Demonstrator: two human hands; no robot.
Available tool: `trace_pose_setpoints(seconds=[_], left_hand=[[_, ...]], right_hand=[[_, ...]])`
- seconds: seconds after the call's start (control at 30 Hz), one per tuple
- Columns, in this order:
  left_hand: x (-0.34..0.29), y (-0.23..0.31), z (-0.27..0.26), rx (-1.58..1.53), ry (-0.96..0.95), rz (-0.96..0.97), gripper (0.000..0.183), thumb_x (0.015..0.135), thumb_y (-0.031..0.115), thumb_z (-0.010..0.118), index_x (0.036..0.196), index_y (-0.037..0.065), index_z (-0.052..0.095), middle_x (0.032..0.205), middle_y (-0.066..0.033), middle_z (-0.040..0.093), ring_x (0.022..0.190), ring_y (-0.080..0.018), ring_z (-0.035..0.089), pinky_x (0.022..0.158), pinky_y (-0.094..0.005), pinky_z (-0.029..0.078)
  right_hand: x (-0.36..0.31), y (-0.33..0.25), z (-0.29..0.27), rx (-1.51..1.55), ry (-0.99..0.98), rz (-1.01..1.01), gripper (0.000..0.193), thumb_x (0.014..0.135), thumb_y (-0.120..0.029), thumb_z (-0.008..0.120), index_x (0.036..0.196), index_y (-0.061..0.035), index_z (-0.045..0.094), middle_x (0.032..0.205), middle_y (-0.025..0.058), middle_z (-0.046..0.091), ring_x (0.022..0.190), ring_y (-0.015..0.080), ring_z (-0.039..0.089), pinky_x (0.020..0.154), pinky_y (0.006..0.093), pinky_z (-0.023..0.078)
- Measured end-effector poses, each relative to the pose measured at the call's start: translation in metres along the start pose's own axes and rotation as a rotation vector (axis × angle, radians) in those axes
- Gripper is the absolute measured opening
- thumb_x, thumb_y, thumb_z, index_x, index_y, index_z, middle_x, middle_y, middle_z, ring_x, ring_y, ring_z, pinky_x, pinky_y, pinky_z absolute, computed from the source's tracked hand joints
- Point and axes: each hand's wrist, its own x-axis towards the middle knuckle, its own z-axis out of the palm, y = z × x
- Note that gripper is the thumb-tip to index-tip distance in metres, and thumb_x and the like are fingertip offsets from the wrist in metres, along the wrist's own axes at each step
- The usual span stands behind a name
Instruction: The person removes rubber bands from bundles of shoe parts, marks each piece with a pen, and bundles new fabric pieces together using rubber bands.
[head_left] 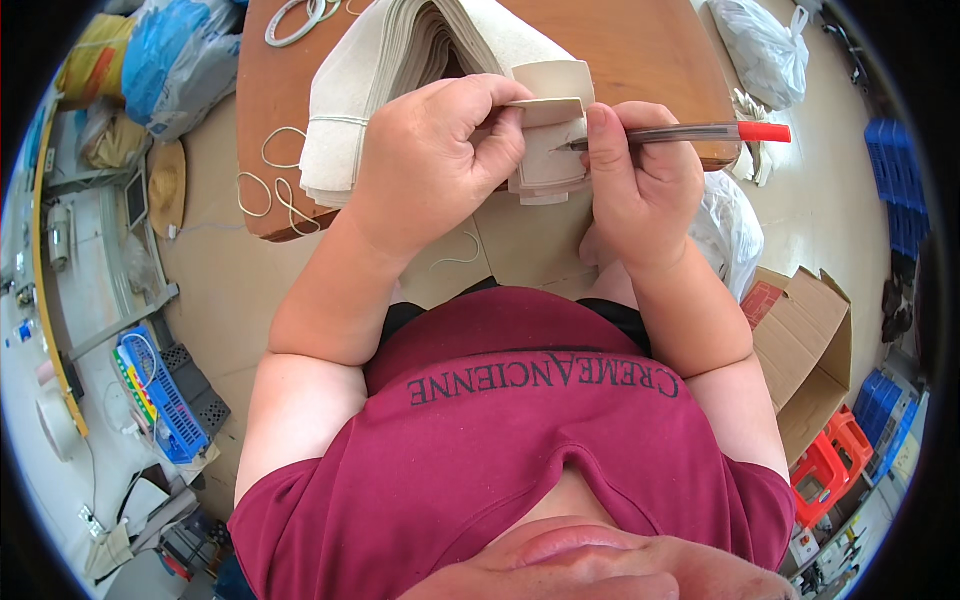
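Ideally pressing lightly, the right hand [640, 175] is clasping a slim red-ended plastic pen [690, 132], the left hand [440, 150] pinching a rectangular beige papery flap [555, 112].

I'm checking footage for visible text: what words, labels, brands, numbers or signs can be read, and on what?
Maroon shirt: one line of dark capitals, upside down; legible, but not copied.
Pale sheet under the pen: any writing too small to read.
Yellow bag: marks unreadable.
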Motion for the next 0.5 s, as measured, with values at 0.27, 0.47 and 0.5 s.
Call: trace_pose_setpoints(seconds=[0.27,0.47,0.5], left_hand=[[-0.001,-0.002,-0.001,0.015,-0.003,-0.029,0.015,0.077,0.005,0.067,0.092,0.003,0.068,0.073,-0.0109,0.066,0.062,-0.0217,0.065,0.056,-0.0302,0.051],[-0.001,0.002,0.003,-0.063,0.011,-0.05,0.004,0.088,0.003,0.063,0.087,0.003,0.067,0.08,-0.0078,0.068,0.064,-0.0112,0.062,0.058,-0.0245,0.05],[0.0,-0.006,0.004,-0.011,0.017,0.145,0.006,0.081,0.001,0.065,0.085,0.006,0.066,0.083,-0.0075,0.068,0.066,-0.0173,0.063,0.058,-0.0287,0.051]], right_hand=[[0.0,-0.004,-0.006,0.054,-0.157,0.106,0.013,0.092,-0.013,0.066,0.085,-0.002,0.061,0.062,0.0013,0.057,0.053,0.0087,0.05,0.049,0.0224,0.039],[0.008,0.002,-0.01,0.735,0.086,0.442,0.014,0.098,-0.017,0.057,0.092,-0.004,0.057,0.07,0.004,0.06,0.058,0.0084,0.052,0.054,0.0227,0.042],[0.009,0.005,-0.012,0.736,0.088,0.442,0.014,0.098,-0.017,0.057,0.092,-0.004,0.057,0.07,0.004,0.06,0.058,0.0084,0.052,0.054,0.0227,0.042]])
